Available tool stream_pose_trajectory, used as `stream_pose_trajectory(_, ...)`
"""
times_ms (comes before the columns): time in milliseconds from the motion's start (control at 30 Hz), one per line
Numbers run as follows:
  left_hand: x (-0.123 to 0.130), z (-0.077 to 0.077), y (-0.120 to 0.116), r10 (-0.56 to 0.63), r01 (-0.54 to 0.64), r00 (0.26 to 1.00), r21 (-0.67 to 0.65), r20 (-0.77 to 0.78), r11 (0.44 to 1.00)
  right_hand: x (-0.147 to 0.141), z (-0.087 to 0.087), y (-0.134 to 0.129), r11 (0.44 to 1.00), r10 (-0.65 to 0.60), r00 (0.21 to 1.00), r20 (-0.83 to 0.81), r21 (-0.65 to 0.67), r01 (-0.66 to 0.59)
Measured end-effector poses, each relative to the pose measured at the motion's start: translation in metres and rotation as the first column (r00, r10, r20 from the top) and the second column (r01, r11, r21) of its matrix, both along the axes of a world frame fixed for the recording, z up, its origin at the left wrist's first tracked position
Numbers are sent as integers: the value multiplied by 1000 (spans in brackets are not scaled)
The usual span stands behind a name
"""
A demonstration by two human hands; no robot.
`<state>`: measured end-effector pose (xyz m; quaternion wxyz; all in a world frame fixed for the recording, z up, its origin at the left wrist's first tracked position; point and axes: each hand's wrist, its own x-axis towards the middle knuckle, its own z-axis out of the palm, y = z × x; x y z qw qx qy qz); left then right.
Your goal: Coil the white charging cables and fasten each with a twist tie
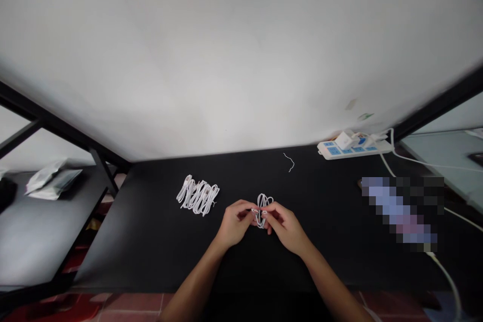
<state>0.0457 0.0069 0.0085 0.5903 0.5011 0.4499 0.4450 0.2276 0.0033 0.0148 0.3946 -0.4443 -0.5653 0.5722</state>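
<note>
I am looking down through a head-worn camera at a black tabletop (151, 246), with two bare hands near its front edge. The left hand (236, 222) and right hand (285, 227) meet at the fingertips, both pinched on a looped white cable (264, 206). It stands between them, its long axis running toward the far edge, with the loops rising above the fingers. Near the hands, to the left, lies a bundle of white cables (197, 194), its strands side by side. Toward the far edge are a short white thread (289, 162) and, farther right, a white power strip (352, 150) with blue panels and a plugged-in adapter (345, 140). A pixelated patch (402, 214) hides part of the right side. Beyond rises a white wall (226, 60); red floor tiles (132, 304) show below the front edge.
</note>
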Motion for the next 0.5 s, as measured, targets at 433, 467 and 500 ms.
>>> stream_pose_trajectory(433,-152,41,-13,548,-508,770,205,-326,836,125,32,15,567,-796,575,-190,102,818)
stream_pose_trajectory(467,-156,41,-15,583,-541,742,218,-331,812,129,35,16,539,-806,546,-229,99,837)
stream_pose_trajectory(500,-156,42,-17,587,-547,738,214,-333,809,129,37,17,534,-804,537,-254,85,841)
